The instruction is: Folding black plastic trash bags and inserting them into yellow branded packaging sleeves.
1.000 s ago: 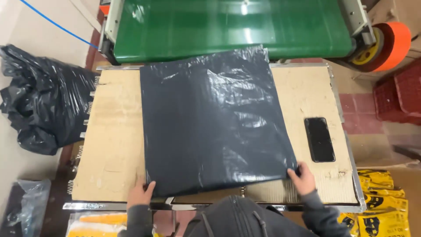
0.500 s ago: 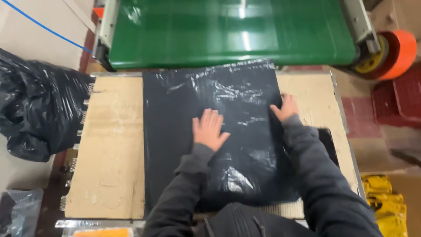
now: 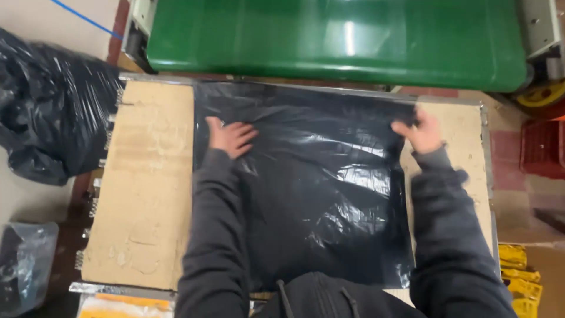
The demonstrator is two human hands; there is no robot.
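The left hand [image 3: 231,135] lies flat, palm down and fingers spread, on the black plastic bag [image 3: 318,194] near the bag's far left corner; it grips nothing and presses the film against the bench, which looks meant to keep that side from sliding. The right hand [image 3: 419,132] is at the bag's far right edge with fingers curled over the film, seemingly pinching or tugging the edge outward, though how firmly it grips cannot be told. With the hands set wide apart, the sheet is drawn taut across its width.

The bag lies along the middle of the cardboard-covered bench [image 3: 144,194], its far edge at the bench's far edge, just before the green conveyor belt [image 3: 335,35]. Bare cardboard shows on either side of it. A crumpled black bag [image 3: 50,112] bulges off the bench's left edge, a red crate [image 3: 541,150] sits to the right, and yellow packets [image 3: 518,277] lie off the near right corner.

Half a second ago both hands were close together near the middle and right of the bag; they have since spread apart to its far corners. A second ago they held the near corners.
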